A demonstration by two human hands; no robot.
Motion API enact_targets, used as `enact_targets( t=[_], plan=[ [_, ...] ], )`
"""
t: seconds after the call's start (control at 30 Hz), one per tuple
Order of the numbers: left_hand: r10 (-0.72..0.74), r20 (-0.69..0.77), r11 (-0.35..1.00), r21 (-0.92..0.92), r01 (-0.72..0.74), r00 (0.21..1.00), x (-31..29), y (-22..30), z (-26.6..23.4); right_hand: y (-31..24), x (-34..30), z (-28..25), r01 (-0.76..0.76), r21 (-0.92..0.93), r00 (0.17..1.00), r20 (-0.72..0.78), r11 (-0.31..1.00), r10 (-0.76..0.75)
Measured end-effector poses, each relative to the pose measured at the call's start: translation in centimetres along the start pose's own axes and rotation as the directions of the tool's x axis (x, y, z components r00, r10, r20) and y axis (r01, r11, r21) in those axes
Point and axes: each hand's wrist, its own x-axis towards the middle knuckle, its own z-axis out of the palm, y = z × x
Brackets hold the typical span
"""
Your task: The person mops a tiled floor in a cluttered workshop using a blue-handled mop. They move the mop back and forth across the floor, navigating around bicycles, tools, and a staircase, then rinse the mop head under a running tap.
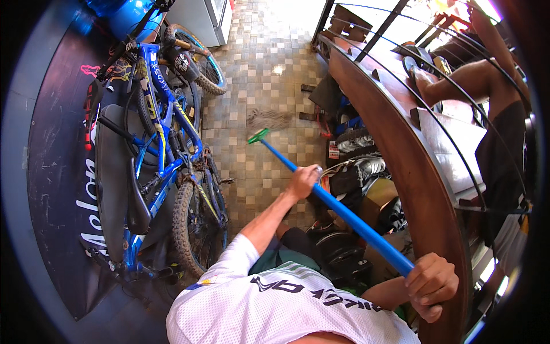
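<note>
A mop with a long blue handle [355, 221] slants across the middle of the head view. My left hand [303, 182] is closed around the handle partway down. Higher up, at the lower right, my right hand [432, 281] wraps the top end of the handle. At the far end a green clamp [258, 136] joins the handle to a grey-brown mop head [269, 118], which is blurred and lies on the checkered tile floor [243, 83].
Blue mountain bikes [166, 123] line the left side, a muddy tyre [189, 223] near my left arm. Shoes and bags [366, 166] are piled under a curved wooden stair edge [395, 114] on the right. Behind its railing, another person's leg [458, 83] shows. A white cabinet [200, 20] stands at the back.
</note>
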Motion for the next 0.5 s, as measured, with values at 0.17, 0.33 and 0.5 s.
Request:
enact_targets(
  t=[0.17,0.33,0.5],
  plan=[
    [-0.506,0.178,0.839,-0.127,0.53,0.844,-6.1,-2.5,-6.3,4.4,-3.1,0.2,-0.039,0.209,0.999,0.008,0.977,0.038],
    [-0.287,0.182,0.957,0.088,0.275,0.94,-8.1,-1.2,-4.0,1.5,-7.8,-0.3,-0.118,0.012,0.986,-0.12,0.993,0.118],
    [0.156,0.09,0.987,0.019,-0.158,0.984,-8.0,6.6,3.9,-9.1,-12.2,3.2,-0.097,-0.224,0.968,-0.247,0.97,0.04]
  ],
)
